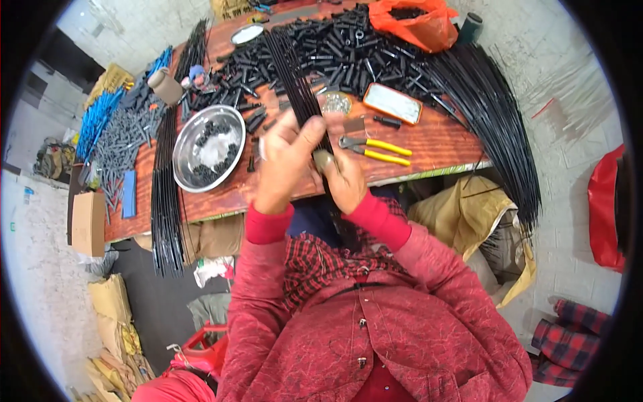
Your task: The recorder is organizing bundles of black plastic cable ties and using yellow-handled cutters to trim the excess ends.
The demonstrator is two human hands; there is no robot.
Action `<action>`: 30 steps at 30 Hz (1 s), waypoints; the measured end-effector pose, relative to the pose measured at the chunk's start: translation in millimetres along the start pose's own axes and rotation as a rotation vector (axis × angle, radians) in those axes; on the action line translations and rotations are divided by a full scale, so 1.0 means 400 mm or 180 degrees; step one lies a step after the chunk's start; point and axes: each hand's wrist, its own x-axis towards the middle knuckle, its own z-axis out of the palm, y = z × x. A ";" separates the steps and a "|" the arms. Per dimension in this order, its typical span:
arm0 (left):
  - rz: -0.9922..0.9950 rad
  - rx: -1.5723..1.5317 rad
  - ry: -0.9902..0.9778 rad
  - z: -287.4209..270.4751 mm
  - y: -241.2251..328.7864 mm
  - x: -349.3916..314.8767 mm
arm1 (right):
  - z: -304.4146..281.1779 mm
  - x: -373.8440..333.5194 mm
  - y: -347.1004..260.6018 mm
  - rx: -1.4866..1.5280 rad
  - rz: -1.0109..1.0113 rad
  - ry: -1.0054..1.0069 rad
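Head view: holds a bunch of thin black rods (pixel 295 74) in the middle of the frame, slanting from the upper middle down toward the lap. Clamps the bunch with the right hand (pixel 347 182), with the thumb on top and the fingers around the side. Touches the same bunch a little higher up with the left hand (pixel 281 164), with the thumb against it. Cannot tell, through the blur, whether clamped or loose with the left fingers.

Has pliers with yellow handles (pixel 387 155) on the bench (pixel 442 147), near the right hand. Has an orange-rimmed tin (pixel 390 114) of white stuff just above the pliers, and a big pile of black pieces (pixel 328 60) across the upper middle. Has a red-orange bag (pixel 415 28) at the top, right of the middle, and more long black rods (pixel 495 114) spread out at the upper right.

Has a shiny metal bowl (pixel 231 123) left of the left hand, with small black bits and white stuff inside. Has a heap of gray pieces (pixel 130 137) and some bright blue pieces (pixel 100 124) at the upper left.
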 end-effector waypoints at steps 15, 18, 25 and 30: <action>-0.0125 -0.0093 0.0545 0.052 -0.184 -0.002 | -0.042 -0.101 0.114 0.1118 0.1026 -0.0158; 0.0029 -0.0141 0.0607 0.056 -0.187 0.015 | -0.073 -0.082 0.157 0.1100 0.1072 -0.0531; -0.0016 -0.0108 0.0597 0.059 -0.179 0.008 | -0.248 0.040 0.045 0.0651 0.0252 -0.0217; 0.0036 -0.0130 0.0509 0.082 -0.169 -0.007 | -0.244 0.176 -0.073 0.0376 0.0234 -0.0684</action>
